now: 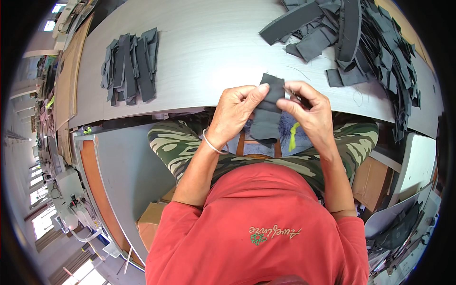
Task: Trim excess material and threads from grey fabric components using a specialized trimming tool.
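Observation:
My left hand (236, 107) is closed on a dark grey fabric strip (267, 116), its thumb pressed on the upper part. The strip hangs down past the table's front edge, over my lap. My right hand (308, 107) is curled at the strip's right edge, with the thumb tip against the cloth. A small dark object (300, 98) shows between its fingers and palm; its kind is hard to make out.
A small pile of dark grey strips (129, 66) lies at the left of the pale table (204, 52). A larger heap of such strips (380, 61) spreads at the right, partly over the front edge. Loose threads lie near it. Cardboard boxes (373, 183) stand below.

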Motion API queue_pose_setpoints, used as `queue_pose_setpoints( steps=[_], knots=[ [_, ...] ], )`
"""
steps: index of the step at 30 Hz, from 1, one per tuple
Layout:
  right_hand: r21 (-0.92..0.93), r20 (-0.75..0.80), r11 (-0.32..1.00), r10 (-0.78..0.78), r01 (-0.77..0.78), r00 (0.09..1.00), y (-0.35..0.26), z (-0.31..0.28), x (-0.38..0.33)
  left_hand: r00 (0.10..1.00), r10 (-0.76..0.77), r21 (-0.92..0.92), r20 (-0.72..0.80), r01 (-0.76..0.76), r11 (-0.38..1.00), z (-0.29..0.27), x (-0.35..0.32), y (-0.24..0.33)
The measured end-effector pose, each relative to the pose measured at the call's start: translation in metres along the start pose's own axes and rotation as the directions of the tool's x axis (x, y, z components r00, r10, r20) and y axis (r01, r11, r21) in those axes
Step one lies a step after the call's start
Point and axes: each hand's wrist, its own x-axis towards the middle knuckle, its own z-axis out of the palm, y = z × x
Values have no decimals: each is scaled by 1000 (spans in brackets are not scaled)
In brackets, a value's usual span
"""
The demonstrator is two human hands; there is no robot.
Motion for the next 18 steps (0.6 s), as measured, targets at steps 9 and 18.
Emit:
queue_pose_setpoints(
  steps=[9,18],
  knots=[
    [-377,33,796,-499,473,866,6,1,2,998,66,-168,-7,-66,984,1,-1,-9],
    [-462,29,775,-472,430,881,10,2,-1,998,-21,-382,-67,-7,924,-2,0,-11]
  ],
)
